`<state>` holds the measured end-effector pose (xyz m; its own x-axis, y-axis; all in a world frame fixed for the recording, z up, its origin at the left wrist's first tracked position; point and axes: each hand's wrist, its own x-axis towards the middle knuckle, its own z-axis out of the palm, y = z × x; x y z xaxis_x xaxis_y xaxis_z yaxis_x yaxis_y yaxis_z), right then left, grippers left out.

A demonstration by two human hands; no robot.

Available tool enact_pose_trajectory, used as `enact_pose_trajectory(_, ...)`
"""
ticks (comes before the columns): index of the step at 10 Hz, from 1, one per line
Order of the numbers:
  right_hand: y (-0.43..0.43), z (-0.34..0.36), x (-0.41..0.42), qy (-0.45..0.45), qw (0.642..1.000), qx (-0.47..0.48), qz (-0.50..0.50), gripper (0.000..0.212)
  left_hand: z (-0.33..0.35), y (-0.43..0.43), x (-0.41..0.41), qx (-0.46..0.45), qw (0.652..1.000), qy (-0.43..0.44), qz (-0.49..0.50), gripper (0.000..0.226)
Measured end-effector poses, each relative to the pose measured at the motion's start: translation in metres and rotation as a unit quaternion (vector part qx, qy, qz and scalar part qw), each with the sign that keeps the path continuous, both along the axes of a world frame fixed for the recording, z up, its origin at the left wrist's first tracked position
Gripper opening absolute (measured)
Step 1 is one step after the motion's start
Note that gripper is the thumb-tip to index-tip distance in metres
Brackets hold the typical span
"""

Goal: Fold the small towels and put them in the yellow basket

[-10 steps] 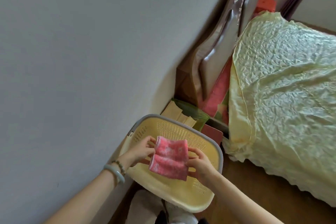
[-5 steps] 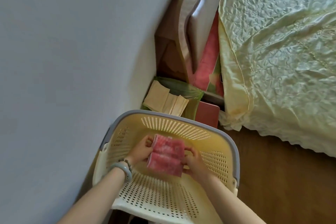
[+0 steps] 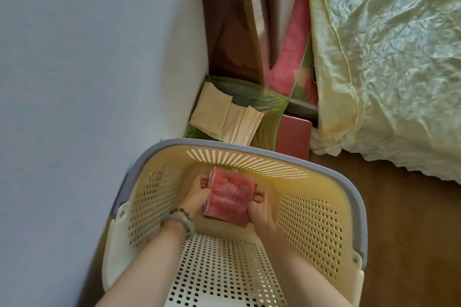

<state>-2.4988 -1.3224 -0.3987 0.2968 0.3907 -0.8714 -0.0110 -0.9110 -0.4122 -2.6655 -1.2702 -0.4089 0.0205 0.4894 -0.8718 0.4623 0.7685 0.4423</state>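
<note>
Seen from the head camera, which looks straight down, the folded pink towel (image 3: 228, 197) sits deep inside the yellow basket (image 3: 309, 227), close to its far slotted wall and directly between the person's two hands. The left hand (image 3: 197, 195) is against the towel's left edge, fingers curled round the folded layers, with the thumb side uppermost. The right hand (image 3: 259, 209) is on the opposite edge, its fingers (image 3: 258, 195) hooked round the towel's right side, so the cloth is gripped from both sides at once. The towel lies tilted, its near corner lower in the frame and toward the right hand. Whether its underside already touches the basket's bottom cannot be told, since the hands and the cloth cover that spot. Both forearms reach in over the near perforated wall, and the left wrist wears a pale bangle (image 3: 178, 219) beside a beaded bracelet. The basket has a grey-blue rim (image 3: 349, 197) and stands on a brown wooden floor (image 3: 404, 244), close beside a pale wall (image 3: 87, 57). Beyond the basket lie cream folded sheets (image 3: 224, 117) on a green bag (image 3: 252, 98), just beside a dark red box (image 3: 294, 134). To the right, a bed under a crinkled pale green cover (image 3: 389, 57) fills the upper corner.
</note>
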Motion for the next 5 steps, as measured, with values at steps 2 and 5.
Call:
enact_pose_trajectory(2,-0.007,-0.002,-0.005,-0.074,0.995,-0.019,0.060,0.042,-0.043,-0.011,-0.012,-0.001,0.991,0.026,-0.129,0.046)
enact_pose_trajectory(5,0.007,0.027,0.001,-0.095,0.964,0.007,0.249,0.049,-0.034,-0.013,-0.017,0.012,0.975,0.131,-0.181,0.100)
